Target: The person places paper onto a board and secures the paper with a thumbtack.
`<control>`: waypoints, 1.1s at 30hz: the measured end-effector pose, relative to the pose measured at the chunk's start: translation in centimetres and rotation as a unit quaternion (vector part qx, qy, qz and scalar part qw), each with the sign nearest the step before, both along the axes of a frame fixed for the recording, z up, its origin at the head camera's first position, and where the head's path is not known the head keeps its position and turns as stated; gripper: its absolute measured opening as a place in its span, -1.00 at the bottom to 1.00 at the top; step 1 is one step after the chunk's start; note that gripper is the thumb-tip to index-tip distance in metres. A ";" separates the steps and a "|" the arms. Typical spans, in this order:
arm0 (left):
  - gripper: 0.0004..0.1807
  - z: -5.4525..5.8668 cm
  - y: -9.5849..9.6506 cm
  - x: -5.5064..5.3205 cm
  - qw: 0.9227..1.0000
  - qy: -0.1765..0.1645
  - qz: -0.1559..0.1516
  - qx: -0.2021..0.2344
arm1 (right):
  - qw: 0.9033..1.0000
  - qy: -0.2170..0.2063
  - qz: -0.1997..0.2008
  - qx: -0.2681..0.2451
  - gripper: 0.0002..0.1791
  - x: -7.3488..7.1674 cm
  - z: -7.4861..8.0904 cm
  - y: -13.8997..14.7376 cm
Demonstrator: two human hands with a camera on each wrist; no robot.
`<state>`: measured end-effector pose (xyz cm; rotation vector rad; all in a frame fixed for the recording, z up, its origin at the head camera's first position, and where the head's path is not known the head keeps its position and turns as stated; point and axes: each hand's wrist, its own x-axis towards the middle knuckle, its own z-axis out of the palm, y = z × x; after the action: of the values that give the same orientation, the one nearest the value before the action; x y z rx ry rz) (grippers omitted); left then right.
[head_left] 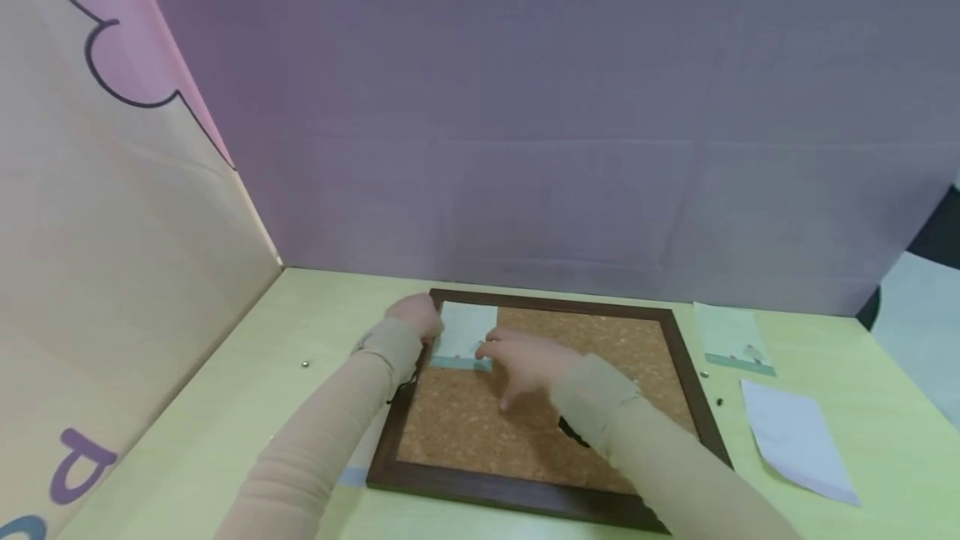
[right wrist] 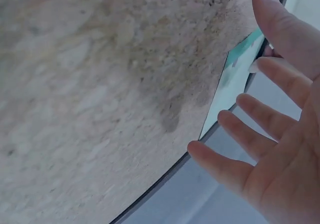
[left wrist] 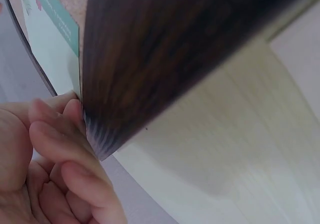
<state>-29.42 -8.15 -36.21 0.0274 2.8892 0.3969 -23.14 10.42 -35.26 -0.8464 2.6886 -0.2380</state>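
Observation:
A framed corkboard [head_left: 517,440] with a dark wooden frame lies on the table. A pale note sheet [head_left: 463,325] with a green printed strip along its near edge lies on the cork's far left corner. My left hand [head_left: 415,315] is at the frame's left side, and in the left wrist view its thumb and fingertip meet at the corner of the sheet, the other fingers curled beside the frame. Over the cork, my right hand [head_left: 528,361] has its fingers spread, fingertips at the sheet's right edge. In the right wrist view the palm shows nothing held.
Right of the board lie another green-edged sheet [head_left: 731,340] and a plain pale sheet [head_left: 798,440], with small pin-like bits [head_left: 719,402] near the frame. A small shiny piece [head_left: 305,364] is on the left. Another sheet [head_left: 356,473] shows partly beside the frame. A purple-grey cloth [head_left: 555,148] stands behind.

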 end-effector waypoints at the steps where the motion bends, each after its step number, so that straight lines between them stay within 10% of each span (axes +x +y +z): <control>1: -0.73 0.0 0.0 0.0 1.000 -0.002 0.002 0.003 | 1.000 0.001 0.001 0.006 -0.20 -0.1 0.0 -0.1; 21: -0.71 0.1 1.1 0.1 1.000 0.002 -0.021 0.017 | 0.997 -0.005 -0.035 0.063 -0.22 -0.1 0.1 -1.1; 33: -0.64 -0.6 -1.8 -0.7 0.998 -0.017 -0.008 0.061 | 0.997 0.021 -0.023 0.074 -0.25 -0.6 -0.5 -2.7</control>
<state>-30.08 -9.92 -36.82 0.0624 2.8255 0.5638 -23.70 7.77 -35.81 -0.7534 2.7267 -0.0307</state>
